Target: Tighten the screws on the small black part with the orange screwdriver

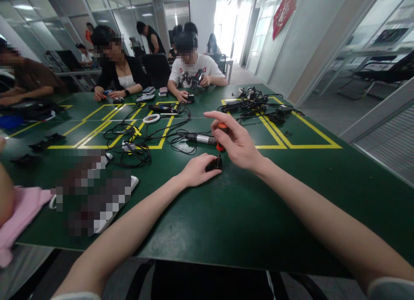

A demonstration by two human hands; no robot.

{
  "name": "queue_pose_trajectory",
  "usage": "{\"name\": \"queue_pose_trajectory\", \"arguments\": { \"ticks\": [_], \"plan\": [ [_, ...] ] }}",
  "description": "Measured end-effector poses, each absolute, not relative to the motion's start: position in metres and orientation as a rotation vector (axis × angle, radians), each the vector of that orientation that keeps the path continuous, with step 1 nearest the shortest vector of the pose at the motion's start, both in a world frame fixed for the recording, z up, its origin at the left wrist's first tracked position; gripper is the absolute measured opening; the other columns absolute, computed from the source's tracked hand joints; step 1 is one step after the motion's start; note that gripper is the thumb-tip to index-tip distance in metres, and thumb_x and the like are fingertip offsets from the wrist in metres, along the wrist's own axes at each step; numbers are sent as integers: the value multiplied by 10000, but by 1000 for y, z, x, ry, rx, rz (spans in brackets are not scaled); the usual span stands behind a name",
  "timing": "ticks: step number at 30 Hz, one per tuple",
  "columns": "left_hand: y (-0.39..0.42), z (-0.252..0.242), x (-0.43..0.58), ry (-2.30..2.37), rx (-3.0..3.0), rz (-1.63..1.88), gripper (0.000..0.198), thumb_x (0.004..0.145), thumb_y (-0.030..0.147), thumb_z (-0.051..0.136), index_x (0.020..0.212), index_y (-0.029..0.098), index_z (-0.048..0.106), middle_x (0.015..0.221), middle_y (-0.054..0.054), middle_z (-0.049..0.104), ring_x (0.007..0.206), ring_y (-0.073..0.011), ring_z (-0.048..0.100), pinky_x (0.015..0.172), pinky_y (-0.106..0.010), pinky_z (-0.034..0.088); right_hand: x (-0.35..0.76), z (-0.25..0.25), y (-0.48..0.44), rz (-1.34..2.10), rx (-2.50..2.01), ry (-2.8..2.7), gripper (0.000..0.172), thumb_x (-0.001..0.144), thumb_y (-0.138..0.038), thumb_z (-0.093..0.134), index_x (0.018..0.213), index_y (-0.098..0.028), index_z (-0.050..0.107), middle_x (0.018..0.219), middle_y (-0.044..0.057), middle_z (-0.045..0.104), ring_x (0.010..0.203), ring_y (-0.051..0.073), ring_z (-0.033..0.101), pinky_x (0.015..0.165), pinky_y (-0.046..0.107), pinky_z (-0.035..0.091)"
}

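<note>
My left hand (pixel 198 170) rests on the green table (pixel 181 222), its thumb and fingers closed around a small black block-like part (pixel 214 164). Above it, my right hand (pixel 237 140) grips the orange-and-black handle of a screwdriver (pixel 222 138). The shaft points down, and its tip meets the black part or sits just over it; the exact contact is too small to see. My right index finger stretches out to the left. Just behind my hands lies a black cylindrical tool with a silver band (pixel 202 139), joined to a black cable.
Black cables and plugs (pixel 250 99) are heaped at the back right. More cables (pixel 132 155) and a white ring (pixel 151 118) lie left of centre. Two blurred flat objects (pixel 106 201) are at the front left. Across the table, a person in white (pixel 197 69) handles a black power tool.
</note>
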State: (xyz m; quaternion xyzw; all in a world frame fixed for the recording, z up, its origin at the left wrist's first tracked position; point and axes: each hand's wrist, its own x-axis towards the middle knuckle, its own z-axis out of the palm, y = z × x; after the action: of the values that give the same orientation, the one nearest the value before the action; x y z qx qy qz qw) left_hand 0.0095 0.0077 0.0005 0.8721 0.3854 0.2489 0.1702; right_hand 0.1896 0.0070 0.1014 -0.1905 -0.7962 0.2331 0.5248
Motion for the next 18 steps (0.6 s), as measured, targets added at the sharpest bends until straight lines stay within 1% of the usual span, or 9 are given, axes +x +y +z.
{"name": "queue_pose_trajectory", "arguments": {
  "ticks": [3, 5, 6, 8, 10, 12, 14, 16, 18],
  "plan": [
    [7, 1, 9, 1081, 2485, 709, 288, 1012, 440, 716, 1144, 184, 705, 986, -66, 715, 881, -231, 660, 809, -333, 548, 185, 99, 7, 817, -410, -1757, 376, 1058, -395, 601, 1419, -292, 584, 919, -6, 577, 718, 154, 517, 684, 305, 480],
    [7, 1, 9, 1075, 2491, 712, 299, 1008, 444, 722, 1151, 183, 706, 985, -65, 712, 880, -232, 660, 811, -333, 548, 183, 99, 9, 949, -359, -1645, 406, 1014, -382, 675, 1395, -305, 560, 851, -31, 582, 703, 155, 537, 680, 298, 491],
    [7, 1, 9, 1072, 2492, 713, 302, 1007, 446, 723, 1156, 183, 707, 986, -65, 711, 882, -232, 661, 814, -334, 549, 182, 99, 10, 1013, -330, -1601, 390, 991, -369, 705, 1349, -297, 566, 825, -38, 600, 707, 154, 558, 695, 297, 501],
    [7, 1, 8, 1070, 2489, 716, 303, 1006, 446, 722, 1160, 184, 710, 987, -64, 709, 884, -232, 664, 817, -335, 553, 182, 101, 10, 1160, -284, -1539, 288, 960, -356, 728, 1199, -263, 597, 791, -37, 635, 719, 150, 596, 722, 294, 516],
    [8, 1, 8, 1074, 2485, 720, 304, 1004, 449, 720, 1166, 193, 713, 990, -60, 708, 889, -231, 668, 823, -336, 558, 182, 104, 9, 1305, -269, -1485, 188, 949, -361, 704, 1041, -229, 607, 793, -21, 650, 707, 140, 607, 690, 281, 502],
    [7, 0, 8, 1081, 2482, 725, 307, 1001, 455, 719, 1174, 202, 715, 997, -58, 711, 896, -230, 673, 826, -335, 562, 182, 108, 6, 1382, -275, -1430, 160, 928, -352, 670, 945, -207, 605, 788, -14, 627, 667, 126, 585, 632, 265, 463],
    [7, 0, 8, 1082, 2479, 728, 311, 997, 452, 722, 1181, 202, 714, 1014, -64, 720, 901, -230, 677, 824, -336, 564, 182, 111, 4, 1400, -282, -1400, 153, 895, -340, 641, 859, -201, 587, 737, -23, 565, 607, 111, 516, 568, 249, 405],
    [7, 1, 8, 1079, 2474, 729, 312, 992, 442, 728, 1184, 196, 712, 1031, -72, 730, 899, -231, 677, 821, -340, 565, 182, 113, 2, 1408, -273, -1389, 184, 880, -354, 605, 782, -211, 544, 649, -49, 463, 534, 97, 399, 505, 235, 333],
    [6, 2, 9, 1079, 2468, 732, 307, 988, 438, 731, 1181, 199, 711, 1037, -75, 738, 895, -230, 676, 821, -344, 567, 182, 114, 1, 1430, -254, -1376, 196, 887, -373, 576, 777, -230, 500, 582, -80, 373, 478, 90, 276, 456, 221, 247]
  ]
}}
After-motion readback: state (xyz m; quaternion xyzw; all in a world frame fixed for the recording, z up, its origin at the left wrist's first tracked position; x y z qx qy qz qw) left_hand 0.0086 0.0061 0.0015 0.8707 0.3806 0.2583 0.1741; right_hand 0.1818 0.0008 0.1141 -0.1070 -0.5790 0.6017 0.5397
